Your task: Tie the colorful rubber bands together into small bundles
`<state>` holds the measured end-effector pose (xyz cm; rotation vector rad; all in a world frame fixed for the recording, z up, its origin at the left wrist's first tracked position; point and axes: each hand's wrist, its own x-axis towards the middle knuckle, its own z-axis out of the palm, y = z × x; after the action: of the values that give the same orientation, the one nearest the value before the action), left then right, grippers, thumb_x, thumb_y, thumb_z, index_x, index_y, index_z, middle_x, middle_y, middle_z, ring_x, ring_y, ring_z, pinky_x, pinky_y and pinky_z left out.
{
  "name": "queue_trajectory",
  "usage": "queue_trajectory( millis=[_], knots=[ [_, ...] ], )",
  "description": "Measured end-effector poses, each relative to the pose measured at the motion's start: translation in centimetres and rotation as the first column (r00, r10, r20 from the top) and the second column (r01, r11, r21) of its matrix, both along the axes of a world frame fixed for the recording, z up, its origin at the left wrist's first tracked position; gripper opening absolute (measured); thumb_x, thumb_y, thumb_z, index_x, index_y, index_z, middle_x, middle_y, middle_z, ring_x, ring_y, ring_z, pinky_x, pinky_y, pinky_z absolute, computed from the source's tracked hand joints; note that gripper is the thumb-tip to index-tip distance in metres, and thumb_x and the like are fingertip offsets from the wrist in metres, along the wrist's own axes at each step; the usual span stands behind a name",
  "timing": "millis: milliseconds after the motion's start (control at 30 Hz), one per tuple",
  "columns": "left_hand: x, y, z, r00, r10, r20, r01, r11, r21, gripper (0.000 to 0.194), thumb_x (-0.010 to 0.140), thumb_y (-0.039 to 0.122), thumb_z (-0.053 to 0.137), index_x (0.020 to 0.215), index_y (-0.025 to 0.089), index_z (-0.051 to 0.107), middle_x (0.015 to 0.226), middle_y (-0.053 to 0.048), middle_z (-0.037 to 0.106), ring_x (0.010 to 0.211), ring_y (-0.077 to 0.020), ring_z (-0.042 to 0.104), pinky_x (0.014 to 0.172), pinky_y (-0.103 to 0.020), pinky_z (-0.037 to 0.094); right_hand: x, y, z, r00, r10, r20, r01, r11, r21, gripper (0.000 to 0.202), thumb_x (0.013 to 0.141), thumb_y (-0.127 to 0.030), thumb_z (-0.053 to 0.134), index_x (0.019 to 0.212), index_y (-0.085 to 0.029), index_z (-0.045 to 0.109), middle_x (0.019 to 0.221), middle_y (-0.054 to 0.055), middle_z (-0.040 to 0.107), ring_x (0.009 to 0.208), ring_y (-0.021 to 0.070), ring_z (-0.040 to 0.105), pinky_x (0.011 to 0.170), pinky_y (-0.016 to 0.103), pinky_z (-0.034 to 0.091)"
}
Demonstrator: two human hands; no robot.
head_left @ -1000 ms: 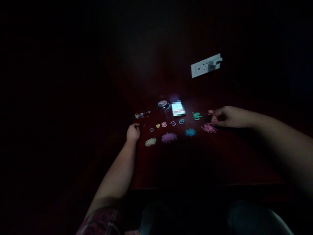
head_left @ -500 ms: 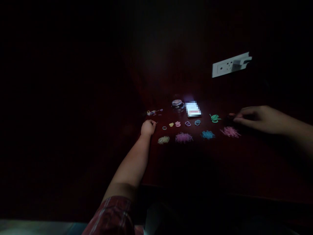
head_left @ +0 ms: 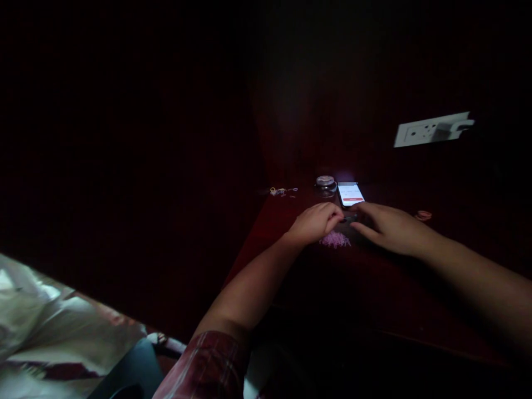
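Note:
My left hand (head_left: 316,223) is closed in a pinch in the middle of the table, its fingertips at a small dark thing (head_left: 349,218) too dim to name. My right hand (head_left: 384,227) faces it from the other side, thumb and fingers apart, with nothing visible between them. Just below the left fingers lies a pile of small pink-purple rubber bands (head_left: 336,239). A few orange loops (head_left: 424,215) rest beyond my right wrist. The other coloured loops and piles are hidden behind my hands and forearms.
Behind my hands stand a lidded clear jar (head_left: 326,187) and a lit phone (head_left: 351,194). A small heap of mixed bands (head_left: 282,192) lies at the table's far left. On the wall is a white socket plate (head_left: 419,132) with a plug in it.
My left hand has moved right across the table, still pinched. My right hand has come left from beside the orange loops to meet it. The view has turned somewhat left.

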<state>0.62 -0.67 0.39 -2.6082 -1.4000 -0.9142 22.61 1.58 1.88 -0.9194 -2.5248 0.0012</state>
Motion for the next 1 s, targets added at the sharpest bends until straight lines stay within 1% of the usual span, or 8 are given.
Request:
queue_trajectory(
  millis=[100, 233, 367, 500, 600, 833, 900, 1000],
  knots=[
    [1.0, -0.4, 0.2, 0.999, -0.047, -0.024, 0.048, 0.999, 0.019, 0.011, 0.094, 0.025, 0.052, 0.096, 0.019, 0.061, 0.102, -0.004, 0.068, 0.096, -0.0167, 0.061, 0.090, -0.028, 0.047, -0.4, -0.1, -0.4, 0.993, 0.117, 0.015, -0.117, 0.993, -0.012, 0.027, 0.095, -0.038, 0.041, 0.091, -0.020, 0.061, 0.090, 0.010, 0.069, 0.083, 0.0247, 0.065, 0.074, 0.036, 0.049],
    [0.9, -0.5, 0.0, 0.995, -0.079, -0.053, 0.080, 0.997, 0.004, 0.010, 0.095, 0.025, 0.053, 0.095, 0.019, 0.061, 0.100, -0.003, 0.069, 0.094, -0.0162, 0.062, 0.089, -0.028, 0.047, 0.4, 0.0, -1.0, 0.984, 0.173, -0.051, -0.175, 0.984, -0.034, 0.023, 0.095, -0.036, 0.044, 0.089, -0.021, 0.060, 0.088, 0.009, 0.068, 0.080, 0.0232, 0.063, 0.071, 0.035, 0.047],
    [1.0, -0.7, 0.0, 0.992, -0.125, -0.032, 0.126, 0.992, 0.024, 0.009, 0.093, 0.026, 0.056, 0.093, 0.019, 0.061, 0.096, -0.002, 0.069, 0.090, -0.0161, 0.062, 0.085, -0.028, 0.047, 0.5, -0.5, -1.1, 0.972, 0.214, -0.097, -0.218, 0.975, -0.034, 0.024, 0.097, -0.032, 0.042, 0.082, -0.021, 0.057, 0.082, 0.008, 0.065, 0.077, 0.0213, 0.060, 0.069, 0.033, 0.045],
    [1.0, -1.0, 0.1, 0.986, -0.165, -0.020, 0.166, 0.986, 0.024, 0.014, 0.095, 0.030, 0.052, 0.090, 0.019, 0.060, 0.091, -0.002, 0.069, 0.087, -0.0167, 0.061, 0.080, -0.029, 0.047, 0.1, -1.0, -1.3, 0.958, 0.241, -0.157, -0.252, 0.966, -0.055, 0.019, 0.096, -0.032, 0.047, 0.084, -0.020, 0.056, 0.078, 0.006, 0.062, 0.073, 0.0188, 0.058, 0.067, 0.031, 0.043],
    [0.9, -1.1, 0.1, 0.985, -0.174, -0.001, 0.174, 0.984, 0.027, 0.014, 0.096, 0.030, 0.051, 0.090, 0.020, 0.059, 0.090, -0.002, 0.068, 0.086, -0.0171, 0.061, 0.080, -0.030, 0.047, -0.1, -0.9, -1.7, 0.948, 0.257, -0.188, -0.270, 0.962, -0.048, 0.022, 0.098, -0.027, 0.044, 0.082, -0.019, 0.056, 0.076, 0.004, 0.060, 0.072, 0.0172, 0.056, 0.067, 0.030, 0.042],
    [0.9, -0.8, -0.1, 0.982, -0.190, 0.007, 0.190, 0.980, -0.053, 0.010, 0.096, 0.025, 0.050, 0.089, 0.023, 0.056, 0.087, 0.001, 0.067, 0.085, -0.0157, 0.063, 0.103, -0.038, 0.042, 0.3, -0.3, -1.9, 0.929, 0.287, -0.232, -0.308, 0.950, -0.058, 0.022, 0.097, -0.023, 0.045, 0.081, -0.018, 0.060, 0.077, 0.004, 0.061, 0.073, 0.0172, 0.054, 0.068, 0.032, 0.043],
    [0.8, -0.7, -0.2, 0.982, -0.189, 0.007, 0.189, 0.980, -0.060, 0.010, 0.096, 0.025, 0.049, 0.089, 0.023, 0.056, 0.087, 0.000, 0.067, 0.085, -0.0158, 0.062, 0.102, -0.038, 0.043, 0.5, -0.2, -2.0, 0.929, 0.284, -0.238, -0.307, 0.950, -0.063, 0.023, 0.097, -0.023, 0.044, 0.080, -0.018, 0.059, 0.076, 0.004, 0.060, 0.072, 0.0169, 0.054, 0.068, 0.031, 0.043],
    [0.6, -0.6, -0.2, 0.983, -0.182, 0.013, 0.182, 0.981, -0.060, 0.010, 0.096, 0.025, 0.049, 0.089, 0.022, 0.056, 0.088, -0.001, 0.066, 0.085, -0.0167, 0.061, 0.093, -0.036, 0.046, 0.7, 0.0, -2.0, 0.927, 0.275, -0.256, -0.296, 0.954, -0.049, 0.025, 0.097, -0.024, 0.044, 0.078, -0.018, 0.058, 0.073, 0.004, 0.057, 0.071, 0.0165, 0.052, 0.066, 0.031, 0.041]
  ],
)
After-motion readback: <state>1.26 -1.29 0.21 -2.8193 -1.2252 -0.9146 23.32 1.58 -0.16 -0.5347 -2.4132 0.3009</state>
